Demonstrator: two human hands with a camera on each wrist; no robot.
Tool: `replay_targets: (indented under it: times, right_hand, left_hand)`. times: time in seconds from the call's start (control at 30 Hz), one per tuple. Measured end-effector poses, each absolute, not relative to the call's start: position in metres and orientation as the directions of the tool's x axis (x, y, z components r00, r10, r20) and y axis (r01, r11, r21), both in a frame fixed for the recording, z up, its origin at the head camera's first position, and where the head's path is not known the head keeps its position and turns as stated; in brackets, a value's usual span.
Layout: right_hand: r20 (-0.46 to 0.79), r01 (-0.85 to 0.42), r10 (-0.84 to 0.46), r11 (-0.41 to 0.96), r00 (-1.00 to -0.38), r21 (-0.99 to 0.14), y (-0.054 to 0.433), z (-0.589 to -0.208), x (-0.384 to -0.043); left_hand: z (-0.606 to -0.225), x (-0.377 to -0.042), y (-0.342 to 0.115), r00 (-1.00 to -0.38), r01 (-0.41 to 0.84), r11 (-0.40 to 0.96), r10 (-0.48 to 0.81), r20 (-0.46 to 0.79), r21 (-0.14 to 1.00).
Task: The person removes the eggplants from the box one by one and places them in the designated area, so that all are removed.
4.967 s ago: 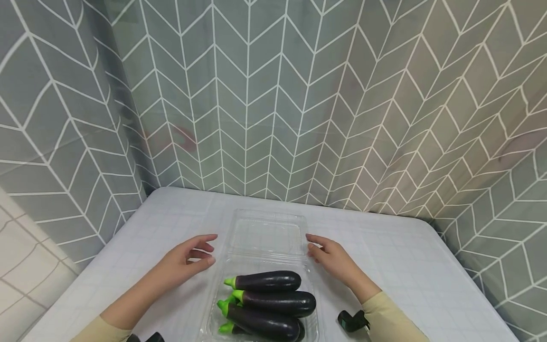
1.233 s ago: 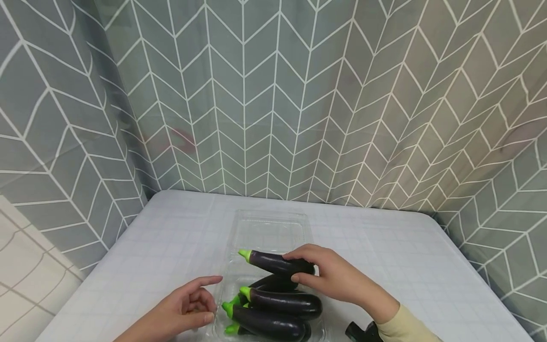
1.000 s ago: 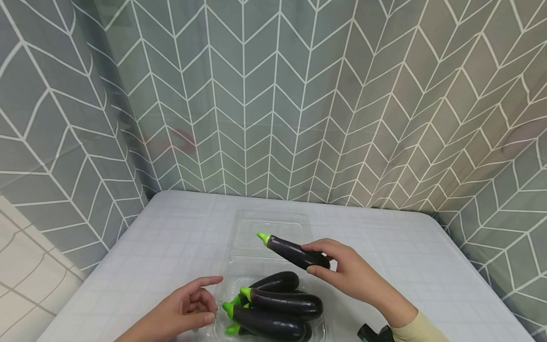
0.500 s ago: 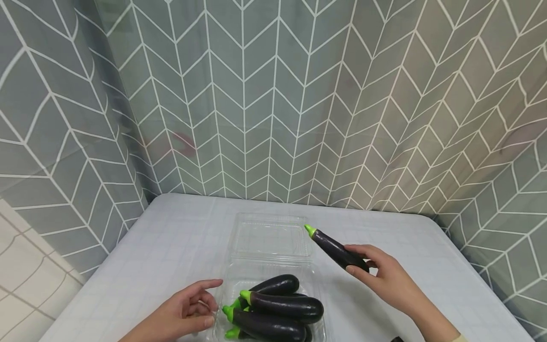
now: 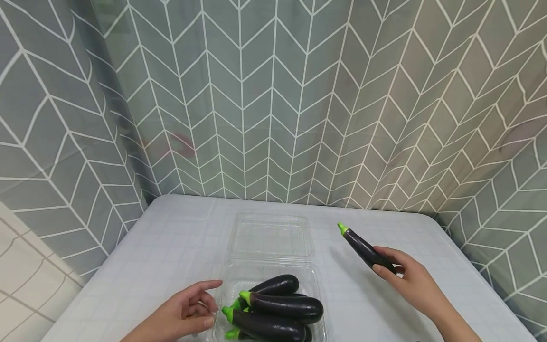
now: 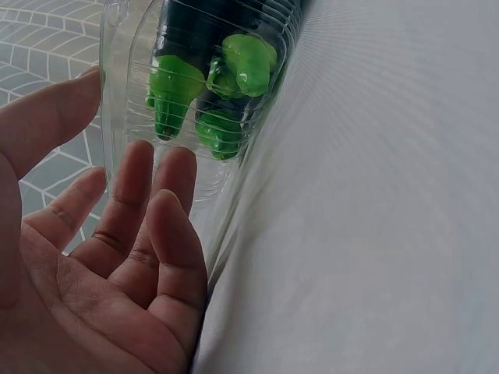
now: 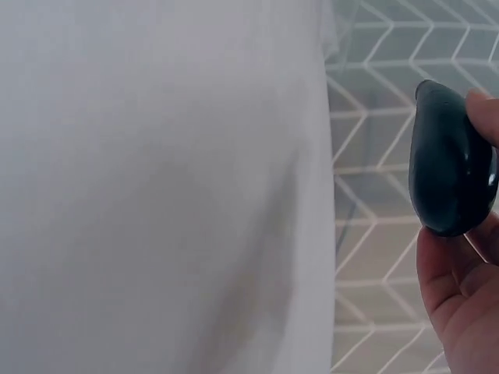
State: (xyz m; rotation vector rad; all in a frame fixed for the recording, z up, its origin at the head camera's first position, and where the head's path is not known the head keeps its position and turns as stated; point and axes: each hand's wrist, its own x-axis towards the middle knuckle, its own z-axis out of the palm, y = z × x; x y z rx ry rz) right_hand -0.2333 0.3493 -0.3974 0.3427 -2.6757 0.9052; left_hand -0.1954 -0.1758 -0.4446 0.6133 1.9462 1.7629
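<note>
My right hand (image 5: 408,280) grips one eggplant (image 5: 363,247) by its round end, above the table to the right of the box. Its green stem points up and away to the left. In the right wrist view the thumb and fingers pinch the dark eggplant (image 7: 448,167) from both sides. Several more eggplants (image 5: 284,306) lie piled in the clear plastic box (image 5: 318,280), stems to the left. My left hand (image 5: 183,311), fingers loosely bent and holding nothing, is at the box's left wall. The left wrist view shows its fingertips close to the box wall (image 6: 117,101); contact is unclear.
The box's clear lid (image 5: 271,235) lies folded back behind it on the white tablecloth (image 5: 183,237). A grey patterned curtain (image 5: 265,118) hangs behind the table and along both sides.
My right hand lifted the eggplant from the top of the pile and carried it to the right, off the box. The left hand moved nearer to the box early on, then stayed nearly still.
</note>
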Motion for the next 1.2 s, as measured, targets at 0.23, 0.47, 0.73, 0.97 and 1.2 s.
replay_targets:
  times: [0.23, 0.47, 0.73, 0.97, 1.2]
  right_hand:
    - [0.305, -0.229, -0.063, 0.805, -0.950, -0.547, 0.370, -0.402, -0.234]
    - [0.260, -0.149, 0.001, 0.818, -0.966, -0.556, 0.391, -0.405, -0.236]
    - [0.230, -0.064, 0.074, 0.838, -0.970, -0.541, 0.413, -0.415, -0.237]
    - [0.204, -0.009, 0.127, 0.829, -0.971, -0.560, 0.429, -0.419, -0.237]
    - [0.169, 0.049, 0.182, 0.806, -0.969, -0.590, 0.441, -0.423, -0.239]
  left_hand:
    - [-0.445, -0.196, -0.175, -0.800, 0.036, 0.085, 0.599, -0.022, 0.996]
    - [-0.446, -0.197, -0.174, -0.800, 0.035, 0.082, 0.600, -0.022, 0.996]
    - [-0.449, -0.197, -0.176, -0.798, 0.021, 0.077, 0.602, -0.030, 0.997]
    - [-0.448, -0.197, -0.176, -0.797, 0.016, 0.077, 0.603, -0.034, 0.997]
    - [-0.446, -0.198, -0.177, -0.799, 0.031, 0.081, 0.602, -0.024, 0.996]
